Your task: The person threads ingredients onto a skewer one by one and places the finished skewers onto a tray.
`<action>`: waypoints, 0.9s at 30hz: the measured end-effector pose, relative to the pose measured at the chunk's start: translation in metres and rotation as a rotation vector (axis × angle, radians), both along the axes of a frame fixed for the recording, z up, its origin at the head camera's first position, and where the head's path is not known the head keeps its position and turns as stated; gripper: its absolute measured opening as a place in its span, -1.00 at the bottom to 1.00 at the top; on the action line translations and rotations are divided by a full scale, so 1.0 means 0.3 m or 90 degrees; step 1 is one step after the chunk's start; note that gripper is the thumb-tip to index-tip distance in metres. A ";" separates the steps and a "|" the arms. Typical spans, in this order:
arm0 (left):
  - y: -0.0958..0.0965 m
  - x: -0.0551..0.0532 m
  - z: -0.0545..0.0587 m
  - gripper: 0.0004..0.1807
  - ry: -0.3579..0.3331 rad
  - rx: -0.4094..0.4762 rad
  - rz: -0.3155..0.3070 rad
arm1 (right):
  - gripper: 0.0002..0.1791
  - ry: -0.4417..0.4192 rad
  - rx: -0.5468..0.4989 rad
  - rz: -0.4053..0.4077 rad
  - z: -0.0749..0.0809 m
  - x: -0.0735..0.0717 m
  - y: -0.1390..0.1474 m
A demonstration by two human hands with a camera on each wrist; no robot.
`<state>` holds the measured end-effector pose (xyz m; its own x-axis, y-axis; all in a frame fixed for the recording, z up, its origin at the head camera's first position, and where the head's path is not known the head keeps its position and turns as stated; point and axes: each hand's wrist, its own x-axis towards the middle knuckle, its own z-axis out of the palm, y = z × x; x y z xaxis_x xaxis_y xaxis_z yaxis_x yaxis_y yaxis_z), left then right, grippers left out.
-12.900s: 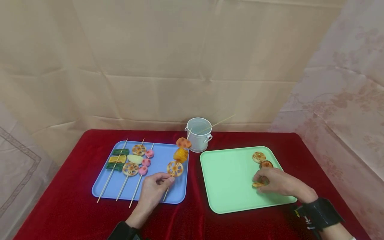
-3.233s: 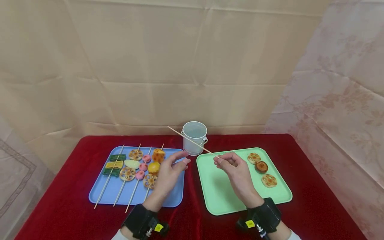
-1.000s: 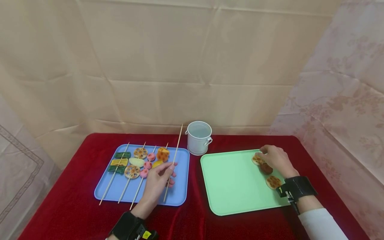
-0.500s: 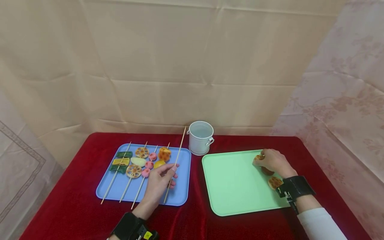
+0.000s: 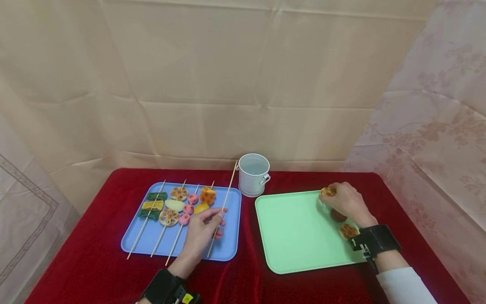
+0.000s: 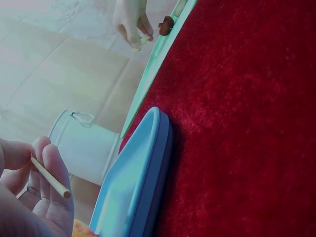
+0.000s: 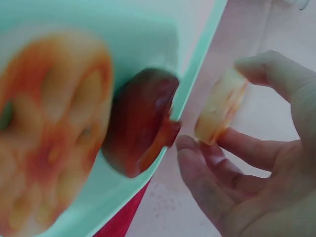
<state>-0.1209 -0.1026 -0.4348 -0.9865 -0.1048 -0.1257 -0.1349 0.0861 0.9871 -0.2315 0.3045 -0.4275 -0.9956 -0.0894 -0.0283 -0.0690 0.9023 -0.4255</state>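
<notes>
My left hand [image 5: 200, 232] pinches a bare bamboo skewer [image 5: 229, 188] between thumb and fingers above the right part of the blue tray [image 5: 231, 249]. The skewer's blunt end [image 6: 64, 192] points at the camera in the left wrist view. Over the far right of the green tray [image 5: 296, 236], my right hand [image 5: 348, 203] pinches a toy lotus root slice [image 5: 327, 192] by its edges. The right wrist view shows this slice [image 7: 222, 106] edge-on, apart from the tray. A brown toy mushroom [image 5: 337, 215] and another lotus root slice [image 5: 348, 231] lie on the tray below that hand.
Several loaded skewers lie on the blue tray, with green and yellow pieces [image 5: 153, 205], lotus root [image 5: 168, 217], pink balls [image 5: 188, 209] and a browned piece [image 5: 207, 195]. A white bucket [image 5: 252, 181] stands behind, between the trays. Red cloth [image 5: 250, 270] covers the table; beige fabric [image 5: 205, 84] hangs behind.
The skewer passed from my right hand to my left. My right hand then reached to the green tray, took the far lotus root slice and raised it. Earlier, a loaded skewer was laid down.
</notes>
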 end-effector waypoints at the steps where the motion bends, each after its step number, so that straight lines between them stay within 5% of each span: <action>1: 0.001 0.001 0.000 -0.72 0.000 0.000 -0.001 | -0.27 0.004 -0.013 0.000 0.005 0.006 -0.005; 7: 0.004 0.004 0.000 -0.73 -0.001 0.006 -0.005 | -0.22 -0.028 -0.158 -0.011 0.029 0.036 -0.040; 17: 0.009 0.008 -0.003 -0.74 0.006 0.005 -0.004 | -0.28 -0.141 -0.551 -0.023 0.012 0.072 -0.168; 27: 0.008 0.014 -0.008 -0.75 0.010 -0.002 -0.001 | -0.64 -0.214 -0.800 -0.118 -0.027 0.088 -0.290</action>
<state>-0.1167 -0.1002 -0.4373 -0.9885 -0.1036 -0.1100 -0.1194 0.0889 0.9889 -0.2052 0.2174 -0.4355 -0.9565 -0.0993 -0.2742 0.2859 -0.1349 -0.9487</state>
